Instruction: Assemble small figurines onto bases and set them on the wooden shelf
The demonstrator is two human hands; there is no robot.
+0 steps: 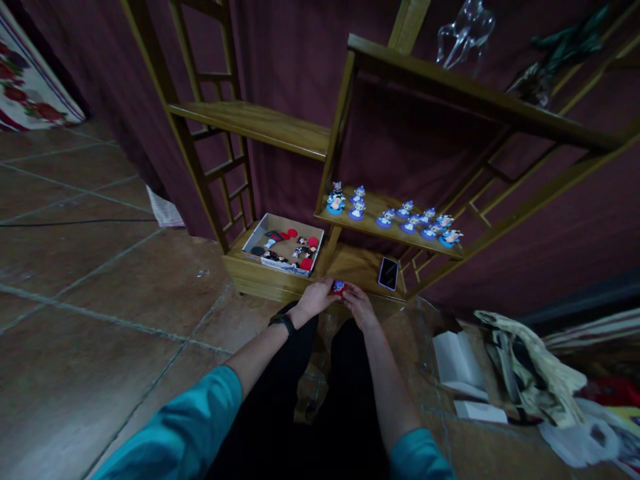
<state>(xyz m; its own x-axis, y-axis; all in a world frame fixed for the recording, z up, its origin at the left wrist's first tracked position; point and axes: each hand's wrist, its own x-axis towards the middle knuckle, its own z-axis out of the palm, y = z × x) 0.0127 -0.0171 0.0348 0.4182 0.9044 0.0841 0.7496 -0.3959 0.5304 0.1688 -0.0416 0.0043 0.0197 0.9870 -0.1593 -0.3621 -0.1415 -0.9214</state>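
figurine on a red base point(339, 287) is pinched between both hands just off the front edge of the bottom shelf point(353, 261), the left hand point(319, 298) gripping one side, the right hand point(357, 305) the other. it looks light, stiff and slick, its small raised parts perhaps fragile; the base rim seems the surer hold. beyond, a cardboard box point(283, 266) sits at the shelf's left end, a smartphone point(388, 274) near its right front corner.
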